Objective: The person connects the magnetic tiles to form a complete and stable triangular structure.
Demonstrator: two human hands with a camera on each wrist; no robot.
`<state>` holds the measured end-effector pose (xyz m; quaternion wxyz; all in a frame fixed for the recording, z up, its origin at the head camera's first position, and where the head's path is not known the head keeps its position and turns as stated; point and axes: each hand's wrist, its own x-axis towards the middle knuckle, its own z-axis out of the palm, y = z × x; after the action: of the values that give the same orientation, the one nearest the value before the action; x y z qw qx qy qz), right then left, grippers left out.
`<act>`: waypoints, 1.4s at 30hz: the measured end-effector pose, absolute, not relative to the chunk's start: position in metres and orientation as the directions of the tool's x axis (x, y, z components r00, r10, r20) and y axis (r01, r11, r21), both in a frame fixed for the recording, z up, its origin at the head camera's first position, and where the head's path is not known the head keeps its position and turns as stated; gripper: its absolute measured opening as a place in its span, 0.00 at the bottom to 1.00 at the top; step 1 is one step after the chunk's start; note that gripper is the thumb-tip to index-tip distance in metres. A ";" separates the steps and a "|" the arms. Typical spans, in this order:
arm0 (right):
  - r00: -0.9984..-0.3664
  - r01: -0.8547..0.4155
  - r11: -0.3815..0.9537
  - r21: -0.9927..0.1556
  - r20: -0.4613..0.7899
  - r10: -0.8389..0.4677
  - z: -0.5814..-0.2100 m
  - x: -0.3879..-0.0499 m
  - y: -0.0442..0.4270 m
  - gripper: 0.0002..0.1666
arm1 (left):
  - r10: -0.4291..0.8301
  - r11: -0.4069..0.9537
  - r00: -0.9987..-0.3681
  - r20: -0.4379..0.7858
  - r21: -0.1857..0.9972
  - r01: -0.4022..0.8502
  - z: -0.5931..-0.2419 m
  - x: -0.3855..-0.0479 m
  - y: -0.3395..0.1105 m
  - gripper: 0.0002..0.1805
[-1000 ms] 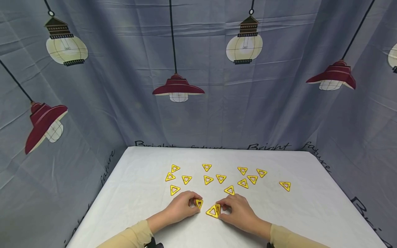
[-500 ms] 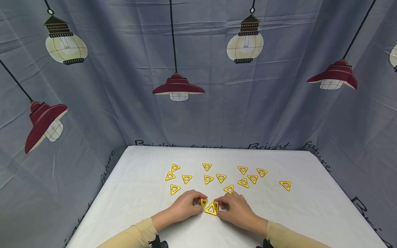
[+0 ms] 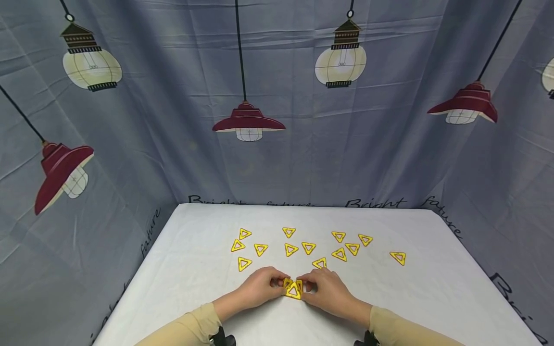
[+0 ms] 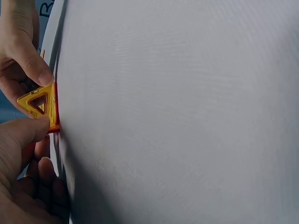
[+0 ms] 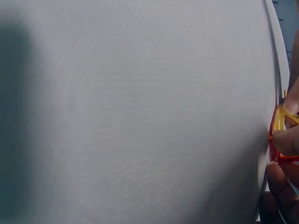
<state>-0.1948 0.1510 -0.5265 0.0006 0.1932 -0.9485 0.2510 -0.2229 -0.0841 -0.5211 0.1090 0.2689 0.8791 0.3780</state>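
Note:
Three yellow triangular magnetic tiles meet near the front of the table in the head view: a front tile (image 3: 293, 297), with the other two leaning up behind its left and right sides. My left hand (image 3: 258, 289) pinches the left tile between thumb and fingers. On the opposite side my right hand (image 3: 330, 293) grips the right tile. The left wrist view shows the joined tiles (image 4: 52, 109) close up, with thumbs pressed on them from both sides. Only part of the yellow piece (image 5: 279, 116) shows at the right wrist view's edge; fingers hide the rest.
Several more yellow triangular tiles lie flat and scattered on the white table (image 3: 199, 269) beyond the hands. One tile (image 3: 319, 263) lies just behind my right hand; another (image 3: 398, 258) sits far right. A grey-blue curtain (image 3: 277, 178) with printed lamps surrounds the table.
My left hand has moved right with its tile, closing the gap to the front tile. My right hand has shifted slightly left and away from me. The scattered tiles stay put.

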 end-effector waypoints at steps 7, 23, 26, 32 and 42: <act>-0.921 -0.368 0.784 -0.500 0.080 -0.381 -0.527 -0.196 0.151 0.24 | 0.564 0.555 -0.826 0.000 0.741 0.379 -0.516 -0.223 -0.085 0.12; -0.914 -0.375 0.759 -0.532 0.075 -0.398 -0.528 -0.196 0.150 0.25 | 0.559 0.570 -0.829 0.017 0.718 0.399 -0.521 -0.225 -0.083 0.11; -0.915 -0.371 0.759 -0.535 0.073 -0.396 -0.528 -0.196 0.150 0.24 | 0.556 0.575 -0.831 0.017 0.714 0.399 -0.522 -0.225 -0.082 0.11; -0.922 -0.342 0.755 -0.559 0.045 -0.385 -0.530 -0.198 0.148 0.25 | 0.556 0.581 -0.831 0.020 0.705 0.406 -0.522 -0.224 -0.082 0.11; -0.920 -0.347 0.738 -0.579 0.058 -0.387 -0.529 -0.197 0.146 0.25 | 0.567 0.590 -0.822 0.047 0.674 0.445 -0.525 -0.226 -0.082 0.11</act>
<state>-0.1973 0.1464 -0.5290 -0.0330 0.1968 -0.9317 0.3036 -0.2255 -0.0821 -0.5252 0.0868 0.2852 0.8874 0.3517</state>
